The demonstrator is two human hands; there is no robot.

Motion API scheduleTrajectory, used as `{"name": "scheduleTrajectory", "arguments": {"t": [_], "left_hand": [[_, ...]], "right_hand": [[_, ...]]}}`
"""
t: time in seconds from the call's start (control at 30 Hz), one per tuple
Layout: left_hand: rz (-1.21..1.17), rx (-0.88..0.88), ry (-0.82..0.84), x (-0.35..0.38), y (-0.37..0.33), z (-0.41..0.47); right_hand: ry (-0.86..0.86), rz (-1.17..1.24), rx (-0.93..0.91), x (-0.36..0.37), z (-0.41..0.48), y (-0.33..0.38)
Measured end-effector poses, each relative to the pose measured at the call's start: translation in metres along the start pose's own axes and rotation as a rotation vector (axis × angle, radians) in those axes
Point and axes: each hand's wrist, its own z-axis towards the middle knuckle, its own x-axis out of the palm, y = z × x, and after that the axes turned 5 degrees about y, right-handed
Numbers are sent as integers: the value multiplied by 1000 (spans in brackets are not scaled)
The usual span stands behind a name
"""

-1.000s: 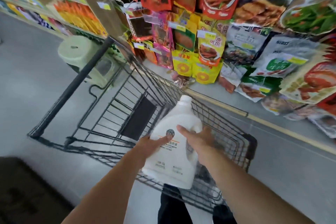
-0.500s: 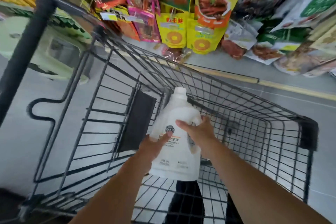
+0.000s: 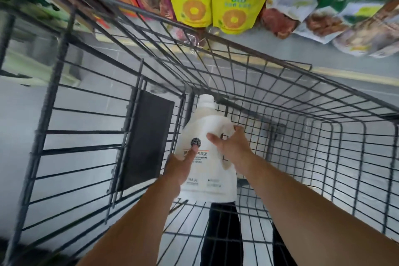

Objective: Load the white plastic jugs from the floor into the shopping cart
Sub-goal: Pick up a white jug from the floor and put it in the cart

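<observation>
White jug inside cart — seemingly upright, left hand, right hand gripping

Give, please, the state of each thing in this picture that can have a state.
white jug: capped, leaning, held inside the cart basket by both hands.
left hand: grips the jug's left side, thumb on its front.
right hand: grips the jug's right side.
shopping cart: the jug is inside its wire basket.
snack packets: hanging on the shelf beyond the cart.

"洗衣液" on the white jug; yellow pouches illegible.
</observation>
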Motion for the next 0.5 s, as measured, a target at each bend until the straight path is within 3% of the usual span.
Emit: {"name": "scheduleTrajectory", "arguments": {"t": [0.17,0.33,0.5], "left_hand": [[-14,5,-91,3,-1,2],[83,-26,-69,4,-11,-17],[30,-69,-57,4,-38,-56]], "right_hand": [[-32,-9,14,9,-1,-2],[20,-34,-6,4,-15,-2],[70,26,-6,-19,-47,11]]}}
